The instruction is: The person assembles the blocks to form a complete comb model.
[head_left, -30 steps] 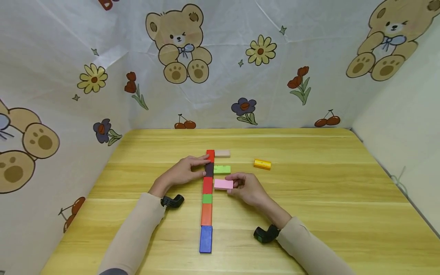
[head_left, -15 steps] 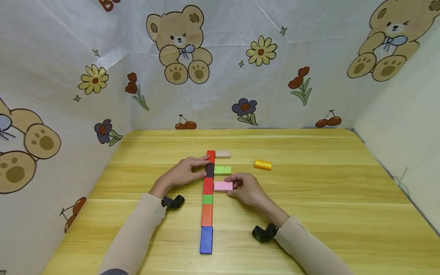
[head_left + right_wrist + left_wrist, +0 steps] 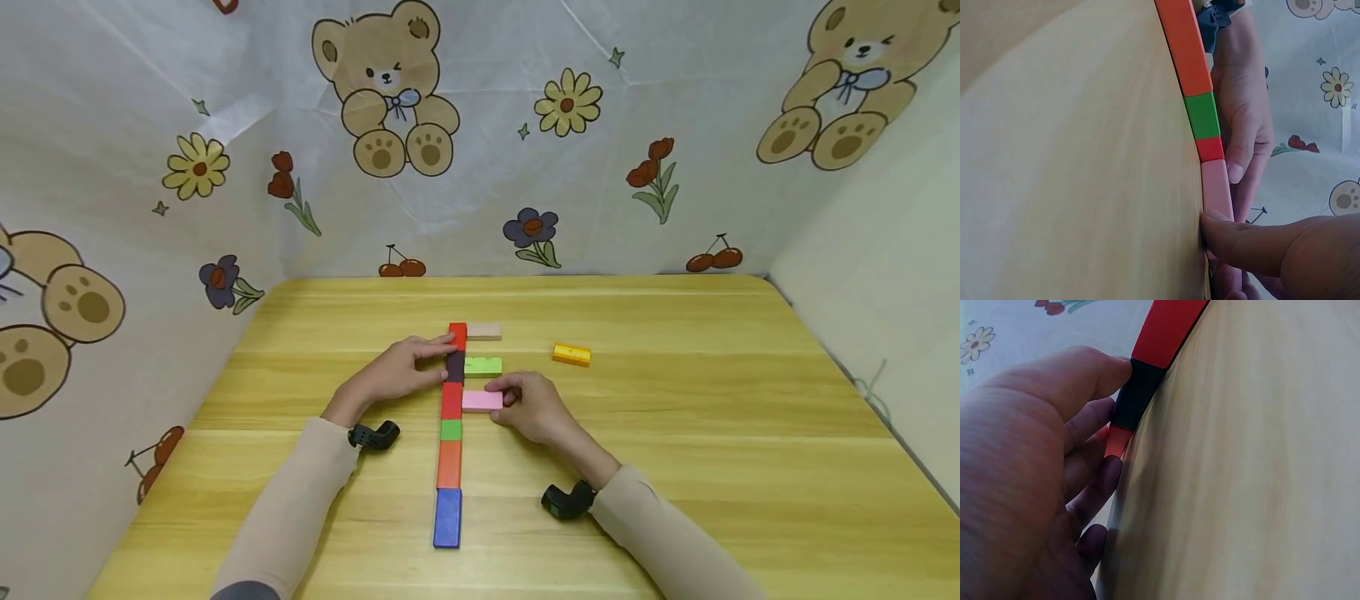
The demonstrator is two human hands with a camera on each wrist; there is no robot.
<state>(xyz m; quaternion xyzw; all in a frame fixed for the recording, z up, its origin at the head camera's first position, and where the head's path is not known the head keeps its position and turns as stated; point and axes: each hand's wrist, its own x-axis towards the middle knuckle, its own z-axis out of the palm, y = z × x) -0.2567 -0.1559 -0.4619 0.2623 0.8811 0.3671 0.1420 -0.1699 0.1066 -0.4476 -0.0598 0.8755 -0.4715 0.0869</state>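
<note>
My right hand [image 3: 534, 408] pinches a pink block [image 3: 480, 401] between thumb and fingers. The block lies flat, its left end against the lower red block [image 3: 452, 403] of a column of blocks. Extended fingers of my left hand [image 3: 396, 369] touch the column's left side, by the far red block [image 3: 458, 330] and the dark block [image 3: 454, 367]. Below them run a green block [image 3: 450, 430], an orange block [image 3: 448, 464] and a blue block [image 3: 447, 518]. In the left wrist view the thumb touches the dark block [image 3: 1138, 394].
A beige block [image 3: 483, 332] and a light green block [image 3: 483, 367] stick out rightward from the column. Apart to the right lies a yellow block [image 3: 572, 354]. The wooden table [image 3: 712, 467] meets a patterned cloth [image 3: 480, 200] at the back.
My right hand has slid the pink block left, and the gap between it and the column has closed. My left hand stays at the column. The head view has shifted slightly.
</note>
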